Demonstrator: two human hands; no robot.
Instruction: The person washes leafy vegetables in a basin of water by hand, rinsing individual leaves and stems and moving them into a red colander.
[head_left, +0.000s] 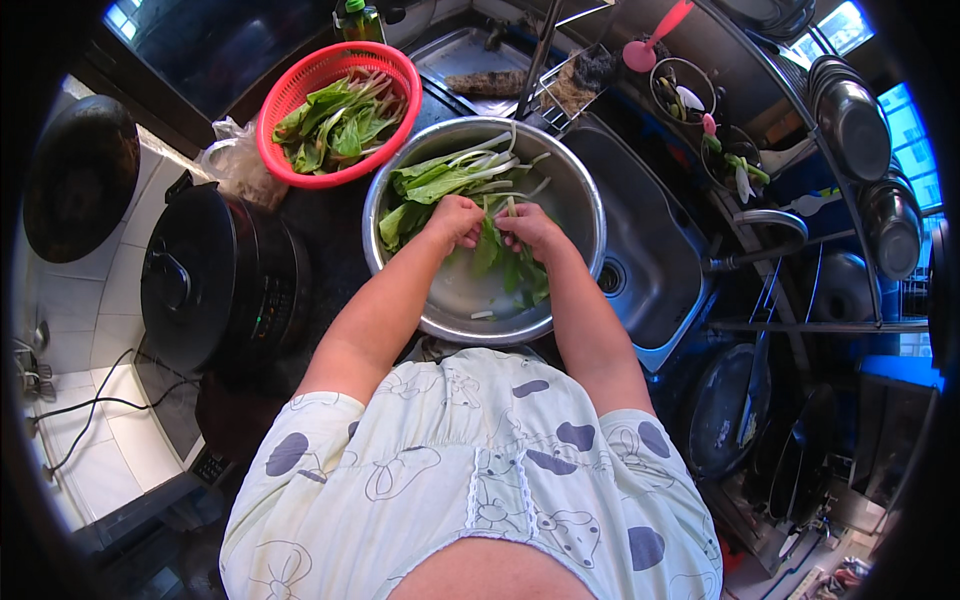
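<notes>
A wide stainless steel basin (579, 217) stands before me, with a bunch of leafy greens (450, 180) against its left and far side, their pale stems pointing right. Over the basin my left hand (456, 223) and my right hand (532, 227) are close together, fingers pinching a leafy stalk (487, 249) between them. Its leaf hangs downward between my hands. More loose leaves (529, 279) lie below my right hand, in what looks like shallow water. A short pale stem piece (481, 315) rests near the basin's front. My fingertips are partly hidden by the greens.
Beyond the basin at left, a red plastic colander (268, 150) holds more greens (337, 124). A black electric cooker (191, 277) stands left, near a plastic bag (238, 161). To the right are a steel sink (652, 247), a curved faucet (772, 221) and a dish rack (810, 326).
</notes>
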